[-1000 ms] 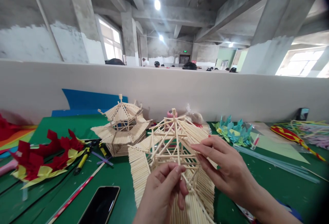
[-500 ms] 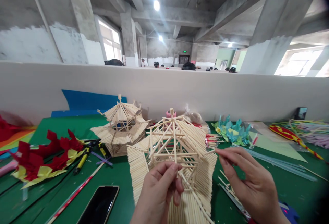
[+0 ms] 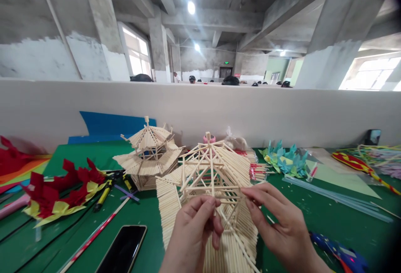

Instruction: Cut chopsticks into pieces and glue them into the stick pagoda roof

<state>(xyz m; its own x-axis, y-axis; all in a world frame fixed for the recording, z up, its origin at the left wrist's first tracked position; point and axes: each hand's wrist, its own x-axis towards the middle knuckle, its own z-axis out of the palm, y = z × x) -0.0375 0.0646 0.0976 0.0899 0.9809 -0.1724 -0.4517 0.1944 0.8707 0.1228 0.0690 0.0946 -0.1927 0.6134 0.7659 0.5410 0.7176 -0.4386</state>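
Note:
A pavilion model of pale wooden sticks (image 3: 232, 160) stands in front of me, its upper roof partly covered and its front left an open frame. My left hand (image 3: 199, 227) pinches the lower end of a roof stick at the front. At the frame's right corner is my right hand (image 3: 275, 218), thumb and forefinger nearly together by the end of a stick; whether it grips anything is too small to tell. Behind on the left stands a smaller finished-looking stick pavilion (image 3: 150, 152).
A phone (image 3: 122, 248) lies at front left, near a red and yellow paper piece (image 3: 65, 189). A blue glue gun (image 3: 338, 252) lies at front right. Teal paper flowers (image 3: 285, 158) and clear blue strips (image 3: 338, 198) lie at right. A white partition (image 3: 200, 106) stands behind.
My right hand has moved left, from beside the roof corner in against the frame. The blue glue gun shows more fully. My left hand stays nearly still.

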